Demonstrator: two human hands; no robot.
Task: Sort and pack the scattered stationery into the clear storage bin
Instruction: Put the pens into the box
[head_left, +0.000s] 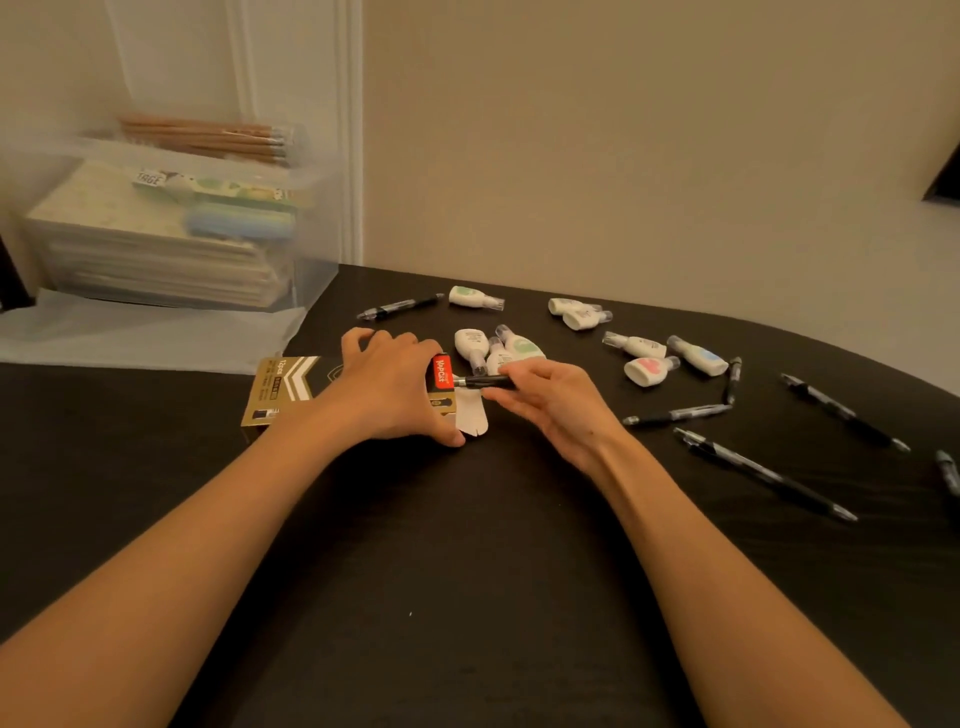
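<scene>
"12pcs" on the gold pen box (283, 387) (its red flap's brand unclear).

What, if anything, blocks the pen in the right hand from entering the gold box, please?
Nothing visible. The pen in the right hand points at the open end of the gold box; its red flap and white flap are folded clear. The left hand holds the box, partly hiding the opening.

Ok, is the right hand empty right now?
No, the right hand pinches a black pen with its tip at the open end of the gold box that the left hand holds.
</scene>
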